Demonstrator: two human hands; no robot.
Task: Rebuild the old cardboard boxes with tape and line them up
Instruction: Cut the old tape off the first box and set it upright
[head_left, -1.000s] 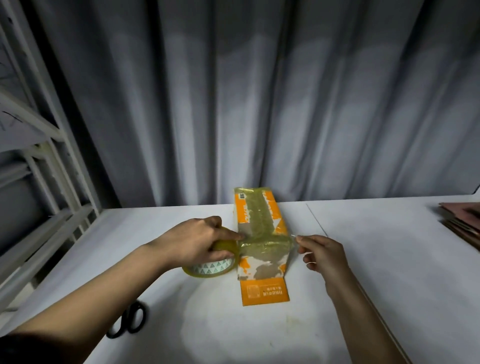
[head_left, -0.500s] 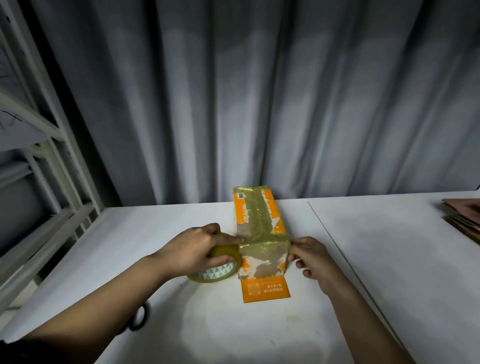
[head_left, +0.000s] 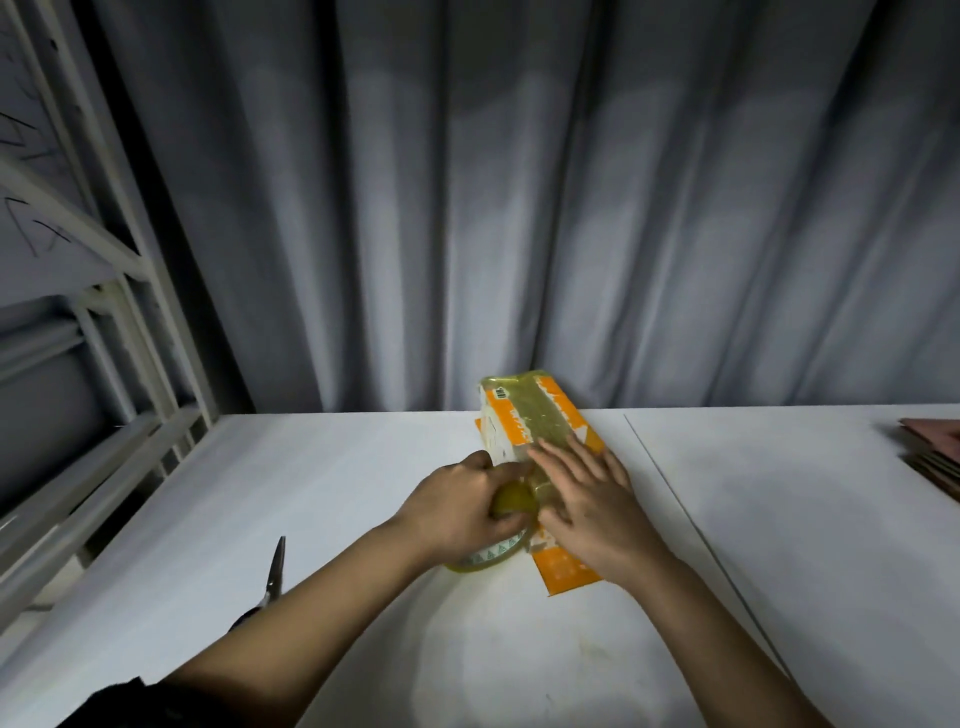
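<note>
An orange and white cardboard box, wrapped in yellowish clear tape, lies on the white table near the curtain. One orange flap sticks out flat toward me. My right hand lies flat on top of the box with straight fingers pressing the tape down. My left hand grips a roll of clear tape against the box's left side.
Scissors lie on the table to the left, partly hidden by my left forearm. A stack of flattened brown cardboard sits at the far right edge. A metal shelf frame stands left; a grey curtain hangs behind.
My right hand let go of the tape end at the box's right side and moved onto the top of the box, pressing flat. The left hand kept its hold on the roll.
</note>
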